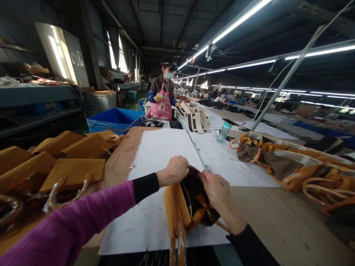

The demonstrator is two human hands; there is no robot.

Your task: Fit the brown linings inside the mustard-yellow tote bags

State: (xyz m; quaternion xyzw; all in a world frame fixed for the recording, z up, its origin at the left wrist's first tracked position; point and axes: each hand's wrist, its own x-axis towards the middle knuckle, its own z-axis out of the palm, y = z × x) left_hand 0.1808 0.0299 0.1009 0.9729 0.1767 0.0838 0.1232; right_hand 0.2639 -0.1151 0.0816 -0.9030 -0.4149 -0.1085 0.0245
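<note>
A tan and dark brown handbag (175,205) stands on white paper in front of me, its handles hanging toward my side. My left hand (174,170) is closed on the far upper edge of the bag's dark brown part. On the right, my right hand (219,194) grips the same dark edge between thumb and fingers. The fingertips of both hands are partly hidden. A zipper line and tan straps show between the hands, on the bag's brown side.
Several tan bags (74,173) lie stacked at left; brown and tan bags (280,166) fill the right side. White paper (163,147) covers the table middle. Beyond are a blue bin (113,120), a teal bottle (224,132), striped fabric pieces (195,120) and a co-worker in a pink apron (161,105).
</note>
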